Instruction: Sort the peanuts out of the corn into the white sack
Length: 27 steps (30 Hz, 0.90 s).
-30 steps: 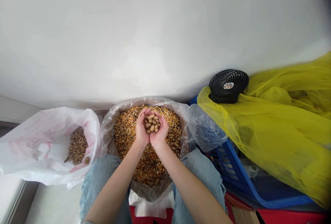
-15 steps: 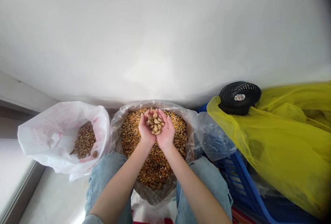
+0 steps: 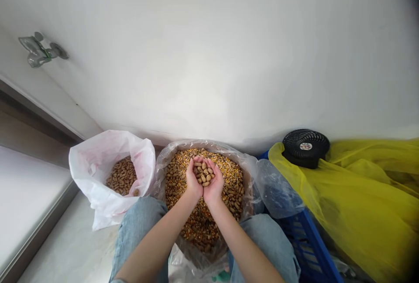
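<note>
My left hand (image 3: 195,181) and my right hand (image 3: 214,184) are cupped side by side, their inner edges touching. Together they hold a small heap of unshelled peanuts (image 3: 204,174). Below them is a clear plastic bag (image 3: 252,174) full of mixed corn kernels and peanuts (image 3: 203,226), standing between my knees. To the left, a white bag (image 3: 98,196) stands open with more peanuts (image 3: 121,175) at its bottom.
At the right, a blue crate (image 3: 310,243) is partly covered by yellow mesh (image 3: 356,196), with a black round fan (image 3: 305,148) on top. A metal tap (image 3: 42,50) juts from the white wall (image 3: 196,56) at upper left.
The view has shifted, so the bags and hands appear lower and further right, and the tap has come into view. My hands remain cupped around the peanuts.
</note>
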Motion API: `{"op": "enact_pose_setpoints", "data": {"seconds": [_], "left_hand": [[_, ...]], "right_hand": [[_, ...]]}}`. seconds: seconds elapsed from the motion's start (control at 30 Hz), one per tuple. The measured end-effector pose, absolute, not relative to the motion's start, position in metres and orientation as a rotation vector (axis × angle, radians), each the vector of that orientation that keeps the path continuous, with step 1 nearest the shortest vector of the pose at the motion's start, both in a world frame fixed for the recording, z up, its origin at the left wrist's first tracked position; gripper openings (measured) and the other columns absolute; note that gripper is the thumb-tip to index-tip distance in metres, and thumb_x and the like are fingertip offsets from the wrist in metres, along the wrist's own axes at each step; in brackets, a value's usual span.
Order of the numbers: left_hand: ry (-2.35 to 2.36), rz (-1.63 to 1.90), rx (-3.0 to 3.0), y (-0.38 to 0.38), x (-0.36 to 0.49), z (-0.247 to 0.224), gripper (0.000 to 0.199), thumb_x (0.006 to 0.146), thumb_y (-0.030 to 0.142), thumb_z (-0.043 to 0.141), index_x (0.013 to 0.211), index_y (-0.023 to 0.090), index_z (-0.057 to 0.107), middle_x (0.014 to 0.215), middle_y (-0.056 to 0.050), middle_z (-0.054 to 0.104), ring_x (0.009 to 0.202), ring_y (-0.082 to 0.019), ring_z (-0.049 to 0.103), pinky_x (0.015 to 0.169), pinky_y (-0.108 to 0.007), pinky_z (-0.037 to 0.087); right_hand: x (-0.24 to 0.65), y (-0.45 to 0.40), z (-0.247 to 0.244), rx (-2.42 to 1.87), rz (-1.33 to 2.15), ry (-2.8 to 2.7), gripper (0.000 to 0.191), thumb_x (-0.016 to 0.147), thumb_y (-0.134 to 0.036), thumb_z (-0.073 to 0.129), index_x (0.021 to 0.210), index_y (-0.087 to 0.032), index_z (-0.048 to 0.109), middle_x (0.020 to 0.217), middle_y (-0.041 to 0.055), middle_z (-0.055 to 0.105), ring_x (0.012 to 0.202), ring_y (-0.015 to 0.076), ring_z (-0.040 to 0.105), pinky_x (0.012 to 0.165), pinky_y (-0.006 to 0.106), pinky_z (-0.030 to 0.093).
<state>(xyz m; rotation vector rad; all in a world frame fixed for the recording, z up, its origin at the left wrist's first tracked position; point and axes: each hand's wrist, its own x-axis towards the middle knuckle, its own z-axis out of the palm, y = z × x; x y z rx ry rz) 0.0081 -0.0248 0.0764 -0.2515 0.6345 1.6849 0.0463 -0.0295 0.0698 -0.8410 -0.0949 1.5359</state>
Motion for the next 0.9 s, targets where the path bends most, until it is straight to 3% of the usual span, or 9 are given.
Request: {"op": "enact_pose_setpoints", "data": {"seconds": [0.27, 0.5, 0.63, 0.8, 0.9], "left_hand": [[0.662, 1.632, -0.289, -0.015, 0.014, 0.065, 0.012, 0.066, 0.028, 0.052, 0.06, 0.017, 0.054, 0.057, 0.002, 0.057, 0.055, -0.009, 0.055, 0.064, -0.024, 0.045], [0.742, 1.689, -0.224, -0.007, 0.019, 0.067, 0.017, 0.07, 0.024, 0.046, 0.07, 0.017, 0.061, 0.078, -0.002, 0.063, 0.074, -0.012, 0.059, 0.075, -0.025, 0.044], [0.749, 1.733, -0.379, -0.003, 0.016, 0.062, 0.015, 0.069, 0.02, 0.047, 0.072, 0.02, 0.061, 0.08, 0.0, 0.063, 0.076, -0.011, 0.059, 0.077, -0.024, 0.043], [0.667, 1.856, -0.538, 0.0, -0.011, 0.065, 0.017, 0.071, 0.02, 0.041, 0.068, 0.02, 0.058, 0.075, -0.001, 0.062, 0.074, -0.012, 0.058, 0.076, -0.025, 0.044], [0.597, 2.026, -0.537, 0.001, -0.048, 0.076, 0.019, 0.072, 0.021, 0.037, 0.073, 0.022, 0.056, 0.081, -0.001, 0.061, 0.078, -0.012, 0.058, 0.077, -0.027, 0.043]], "right_hand": [[0.057, -0.022, 0.069, -0.849, 1.526, -0.053, 0.018, 0.068, -0.03, 0.05, 0.075, -0.018, 0.062, 0.078, -0.0003, 0.067, 0.073, 0.0113, 0.06, 0.075, 0.027, 0.047], [0.058, -0.009, 0.068, -0.841, 1.594, -0.141, 0.021, 0.068, -0.03, 0.05, 0.076, -0.017, 0.063, 0.083, 0.0022, 0.067, 0.079, 0.0129, 0.06, 0.078, 0.028, 0.045], [0.058, -0.004, 0.069, -0.892, 1.697, -0.253, 0.027, 0.068, -0.035, 0.048, 0.077, -0.015, 0.063, 0.083, 0.0042, 0.066, 0.078, 0.0129, 0.06, 0.073, 0.025, 0.046], [0.028, 0.006, 0.079, -0.952, 1.812, -0.385, 0.013, 0.062, -0.025, 0.054, 0.067, -0.015, 0.062, 0.07, 0.0009, 0.066, 0.068, 0.0111, 0.06, 0.066, 0.022, 0.047], [-0.014, 0.015, 0.091, -0.944, 1.873, -0.522, 0.01, 0.06, -0.022, 0.056, 0.065, -0.015, 0.061, 0.066, 0.001, 0.065, 0.064, 0.0116, 0.059, 0.063, 0.023, 0.047]]}}
